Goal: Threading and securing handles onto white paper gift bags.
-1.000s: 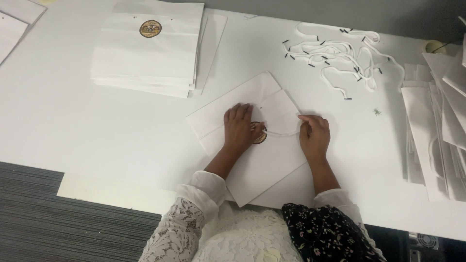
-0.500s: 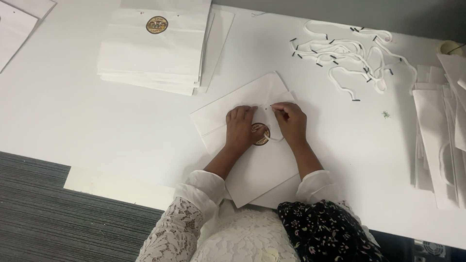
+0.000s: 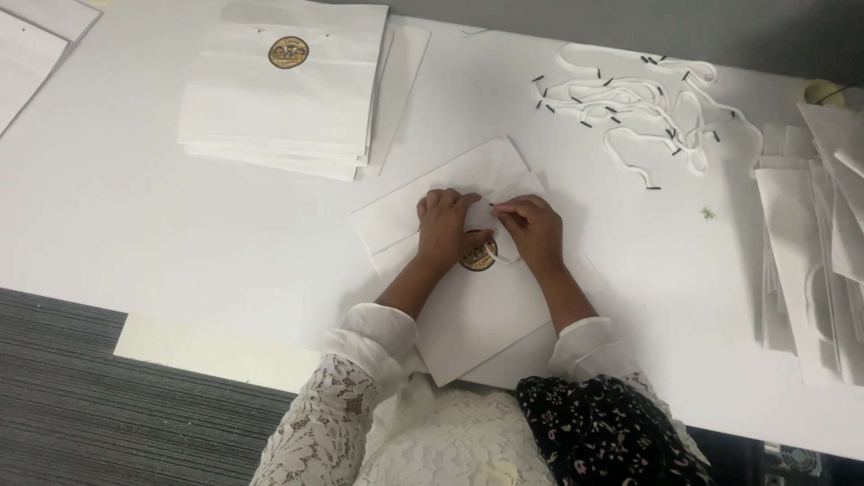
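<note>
Flat white paper bag with round gold seal (image 3: pixel 468 306) lies on white table (image 3: pixel 135 225). Left hand (image 3: pixel 445 225) presses it, fingers curled. Right hand (image 3: pixel 533 229) apparently pinches a black-tipped white cord (image 3: pixel 500 211).

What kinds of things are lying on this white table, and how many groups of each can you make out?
Flat white paper bag under the hands: 1
Stacks of white bags: 3
Heap of white cords with black tips: 1
Roll of tape: 1
Total: 6
</note>
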